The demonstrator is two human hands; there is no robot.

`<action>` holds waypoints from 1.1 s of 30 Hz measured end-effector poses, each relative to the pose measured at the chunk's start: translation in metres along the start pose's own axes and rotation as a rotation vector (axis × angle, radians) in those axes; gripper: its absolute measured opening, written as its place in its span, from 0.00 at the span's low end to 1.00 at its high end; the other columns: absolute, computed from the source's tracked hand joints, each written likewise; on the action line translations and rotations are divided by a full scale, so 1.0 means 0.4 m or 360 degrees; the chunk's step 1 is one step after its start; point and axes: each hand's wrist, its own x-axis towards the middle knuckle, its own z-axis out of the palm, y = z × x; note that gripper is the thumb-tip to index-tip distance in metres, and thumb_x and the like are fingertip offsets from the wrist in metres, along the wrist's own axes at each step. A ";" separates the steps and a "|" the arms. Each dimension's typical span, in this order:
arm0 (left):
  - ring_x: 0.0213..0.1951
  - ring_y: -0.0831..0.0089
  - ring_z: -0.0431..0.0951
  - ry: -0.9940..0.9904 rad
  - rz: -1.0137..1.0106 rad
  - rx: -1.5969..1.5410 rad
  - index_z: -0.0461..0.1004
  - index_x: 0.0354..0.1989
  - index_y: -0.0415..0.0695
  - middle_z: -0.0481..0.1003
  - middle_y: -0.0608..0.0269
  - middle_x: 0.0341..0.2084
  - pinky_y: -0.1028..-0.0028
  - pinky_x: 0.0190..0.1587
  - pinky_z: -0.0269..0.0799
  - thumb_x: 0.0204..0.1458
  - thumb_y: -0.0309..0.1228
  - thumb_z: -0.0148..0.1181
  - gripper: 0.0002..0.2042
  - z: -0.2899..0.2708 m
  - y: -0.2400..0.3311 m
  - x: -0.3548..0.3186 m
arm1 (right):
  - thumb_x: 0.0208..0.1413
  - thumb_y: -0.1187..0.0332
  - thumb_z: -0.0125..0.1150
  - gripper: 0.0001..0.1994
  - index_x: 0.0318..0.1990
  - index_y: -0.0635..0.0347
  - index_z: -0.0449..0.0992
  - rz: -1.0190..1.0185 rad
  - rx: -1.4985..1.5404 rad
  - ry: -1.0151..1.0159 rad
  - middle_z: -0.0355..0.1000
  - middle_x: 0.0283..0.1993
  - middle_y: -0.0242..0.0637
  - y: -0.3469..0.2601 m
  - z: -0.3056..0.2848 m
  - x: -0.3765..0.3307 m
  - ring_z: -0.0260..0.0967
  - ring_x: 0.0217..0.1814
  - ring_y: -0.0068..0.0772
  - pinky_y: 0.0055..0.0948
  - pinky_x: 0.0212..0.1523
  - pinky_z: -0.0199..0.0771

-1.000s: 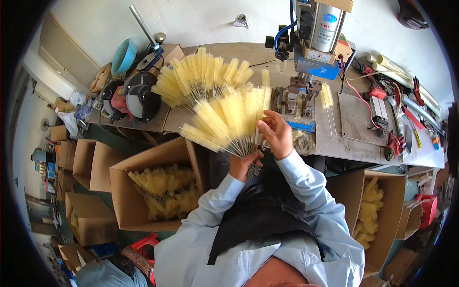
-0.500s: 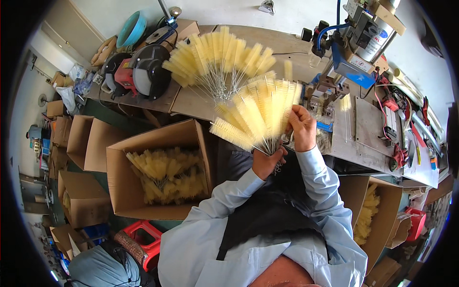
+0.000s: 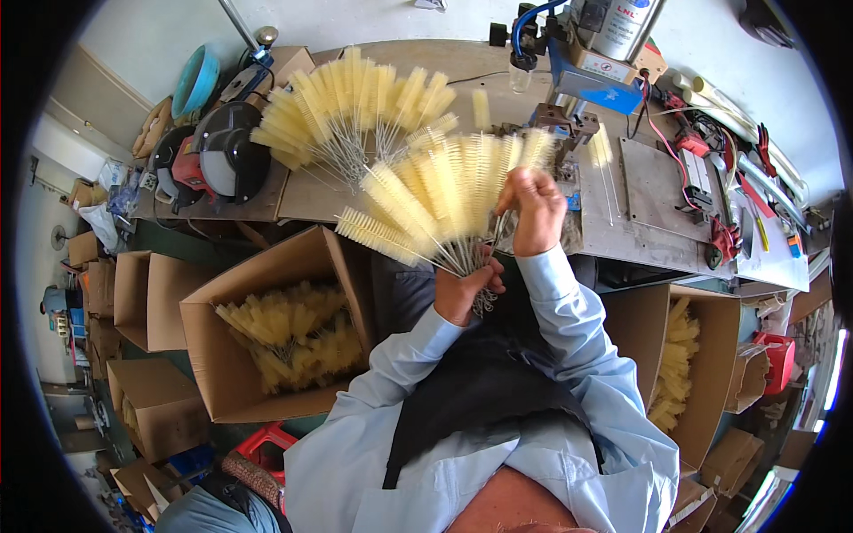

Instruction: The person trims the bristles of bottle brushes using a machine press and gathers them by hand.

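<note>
Yellow brushes (image 3: 435, 191), gathered by their twisted wire stems, are fanning out over the near edge of the bench (image 3: 306, 197), in front of the person's dark apron (image 3: 498, 400). Compared with half a second ago, the right hand (image 3: 537, 213) is turning its back more to the view, and the rightmost brush (image 3: 536, 149) is now leaning farther right. The fan is therefore spreading wider on that side, so this outer brush seems to be getting handled apart from the rest.

The left hand (image 3: 466, 291) is clamping the stems in a closed fist, with the looped wire ends poking out below it. The right thumb and fingers are coming close together beside the outer brush; I cannot tell whether they are pinching its stem or only touching it. A second brush pile (image 3: 355, 102) is lying on the bench, far and left of the held fan.
</note>
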 end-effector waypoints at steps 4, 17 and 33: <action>0.22 0.69 0.77 0.0093 -0.0085 -0.0257 0.67 0.49 0.33 0.78 0.52 0.32 0.72 0.29 0.77 0.51 0.20 0.55 0.16 -0.037 -0.017 0.001 | 0.68 0.60 0.52 0.15 0.41 0.67 0.76 0.0079 0.0257 0.0331 0.62 0.18 0.28 -0.067 -0.067 0.015 0.53 0.13 0.17 0.20 0.13 0.52; 0.23 0.70 0.74 0.0286 0.0480 0.0174 0.68 0.48 0.32 0.76 0.52 0.31 0.68 0.29 0.78 0.50 0.15 0.53 0.15 -0.035 0.059 0.236 | 0.68 0.57 0.50 0.17 0.42 0.66 0.72 0.0919 0.0192 0.0113 0.63 0.21 0.32 -0.014 -0.174 0.054 0.53 0.13 0.21 0.24 0.12 0.52; 0.22 0.73 0.73 0.0384 0.0536 0.0003 0.68 0.49 0.30 0.75 0.54 0.30 0.66 0.28 0.80 0.50 0.14 0.52 0.16 -0.079 0.042 0.375 | 0.68 0.58 0.50 0.16 0.42 0.65 0.70 0.0955 0.0175 0.0151 0.62 0.23 0.32 -0.007 -0.151 0.031 0.54 0.15 0.22 0.24 0.15 0.53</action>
